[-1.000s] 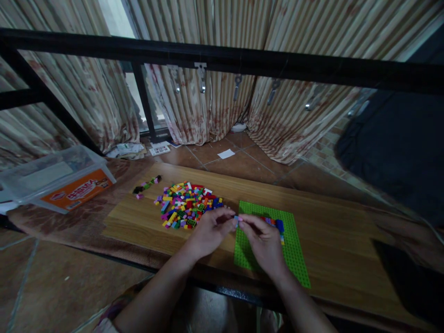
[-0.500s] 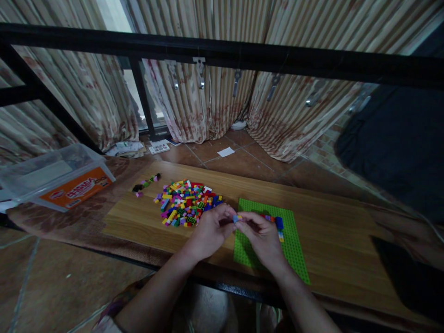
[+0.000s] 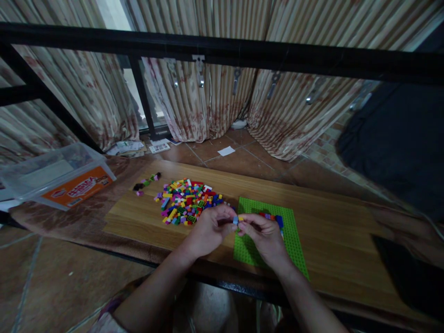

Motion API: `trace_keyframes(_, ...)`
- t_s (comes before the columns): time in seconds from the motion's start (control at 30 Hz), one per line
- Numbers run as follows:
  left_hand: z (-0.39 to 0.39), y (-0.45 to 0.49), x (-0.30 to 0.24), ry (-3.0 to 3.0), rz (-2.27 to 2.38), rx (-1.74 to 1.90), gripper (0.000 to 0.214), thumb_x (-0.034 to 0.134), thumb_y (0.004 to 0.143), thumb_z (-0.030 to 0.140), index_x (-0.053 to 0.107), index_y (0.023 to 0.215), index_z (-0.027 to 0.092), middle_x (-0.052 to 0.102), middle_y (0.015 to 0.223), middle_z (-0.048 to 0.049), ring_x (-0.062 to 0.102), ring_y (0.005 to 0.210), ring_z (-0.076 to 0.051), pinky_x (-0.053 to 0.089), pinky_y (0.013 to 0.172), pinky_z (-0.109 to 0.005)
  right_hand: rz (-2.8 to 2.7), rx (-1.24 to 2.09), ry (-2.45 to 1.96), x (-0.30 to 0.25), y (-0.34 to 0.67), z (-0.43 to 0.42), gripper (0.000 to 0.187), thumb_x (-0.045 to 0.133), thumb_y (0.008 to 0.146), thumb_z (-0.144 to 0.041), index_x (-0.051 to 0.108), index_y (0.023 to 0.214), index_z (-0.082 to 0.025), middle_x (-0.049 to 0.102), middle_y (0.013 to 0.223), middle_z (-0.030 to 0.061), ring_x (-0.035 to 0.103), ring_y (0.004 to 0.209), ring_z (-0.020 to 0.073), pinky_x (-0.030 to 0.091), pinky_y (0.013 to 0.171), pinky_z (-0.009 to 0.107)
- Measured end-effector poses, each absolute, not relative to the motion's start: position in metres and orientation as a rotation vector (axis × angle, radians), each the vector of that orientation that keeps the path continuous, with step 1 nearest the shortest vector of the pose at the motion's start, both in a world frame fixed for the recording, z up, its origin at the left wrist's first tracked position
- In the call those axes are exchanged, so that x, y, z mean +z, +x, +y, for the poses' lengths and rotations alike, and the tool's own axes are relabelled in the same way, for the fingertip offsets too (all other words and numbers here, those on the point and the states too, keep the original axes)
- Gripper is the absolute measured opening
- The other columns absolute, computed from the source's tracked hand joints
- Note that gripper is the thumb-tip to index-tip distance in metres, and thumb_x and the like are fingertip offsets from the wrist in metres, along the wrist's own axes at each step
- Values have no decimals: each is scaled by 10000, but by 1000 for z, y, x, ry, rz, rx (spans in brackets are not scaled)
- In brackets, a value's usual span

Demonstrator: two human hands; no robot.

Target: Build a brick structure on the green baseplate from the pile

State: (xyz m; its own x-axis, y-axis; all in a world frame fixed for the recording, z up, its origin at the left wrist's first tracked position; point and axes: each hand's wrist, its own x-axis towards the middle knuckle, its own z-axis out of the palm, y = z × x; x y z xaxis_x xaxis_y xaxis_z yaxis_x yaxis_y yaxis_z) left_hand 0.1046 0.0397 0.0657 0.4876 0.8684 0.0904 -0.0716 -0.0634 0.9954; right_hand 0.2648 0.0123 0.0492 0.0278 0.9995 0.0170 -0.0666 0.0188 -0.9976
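The left hand (image 3: 209, 230) and right hand (image 3: 264, 239) are together, clamped on a small plastic brick (image 3: 236, 220) over the green baseplate (image 3: 247, 248) (the loose brick pile (image 3: 185, 202) lies conveniently close).

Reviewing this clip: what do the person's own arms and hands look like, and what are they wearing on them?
The left hand and right hand are bare, with no gloves, and no watch or bracelet shows. Both forearms are uncovered: left, right. Near the bottom edge, by the left arm, a pale sleeve with a multicoloured pattern shows, though only a small part of it is in view.
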Motion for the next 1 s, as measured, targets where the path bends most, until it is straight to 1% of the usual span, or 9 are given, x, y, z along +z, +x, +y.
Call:
trace_keyframes(0.1,44,102,61,1518,832,899,81,578,783,120,567,857,153,622,786,-12,618,773,-140,480,731,-252,-1218,1126,-1200,46,266,13,175,740,707,-346,739,832,-223,708,719,-4,614,616,131,508,602,261)
trace_keyframes(0.27,55,91,56,1689,1083,882,109,554,794,154,599,893,168,635,798,-15,603,740,-143,467,679,-243,-1507,744,-1378,40,275,15,168,657,797,-332,716,900,-213,680,796,15,618,730,155,490,674,276)
trace_keyframes(0.4,64,79,51,1661,1198,899,169,567,787,178,625,945,171,664,838,-24,624,782,-164,486,711,-264,-1810,513,-1498,35,273,13,131,582,850,-253,692,903,-207,665,802,24,618,742,161,474,691,281)
trace_keyframes(0.5,69,74,46,1525,1213,909,210,572,781,189,635,981,171,680,871,-31,650,825,-184,508,741,-286,-1991,407,-1566,29,264,13,146,549,858,-177,678,922,-201,672,864,45,624,830,187,469,758,300)
trace_keyframes(0.67,65,80,46,1241,1159,830,196,536,809,177,638,977,167,693,848,-33,689,774,-187,527,675,-278,-2069,342,-1701,22,254,16,179,531,851,-129,668,946,-192,669,923,66,621,898,212,468,806,314)
trace_keyframes(0.83,59,89,52,1164,1148,832,184,546,820,176,657,967,169,696,802,-24,681,715,-158,525,638,-247,-2032,322,-1728,18,253,18,235,535,852,-138,648,1052,-189,683,965,73,629,912,209,473,836,311)
trace_keyframes(0.93,58,93,53,1122,1141,843,206,540,823,177,655,994,174,699,830,-27,672,684,-141,528,628,-241,-2002,356,-1701,16,253,18,310,542,847,-129,620,1142,-175,692,1026,82,636,949,209,472,883,322)
trace_keyframes(1.0,58,94,54,1112,1141,862,210,534,819,172,655,990,175,700,855,-30,669,675,-137,531,626,-241,-1982,383,-1691,15,253,18,316,542,852,-135,619,1158,-165,695,1043,88,640,959,213,474,896,332)
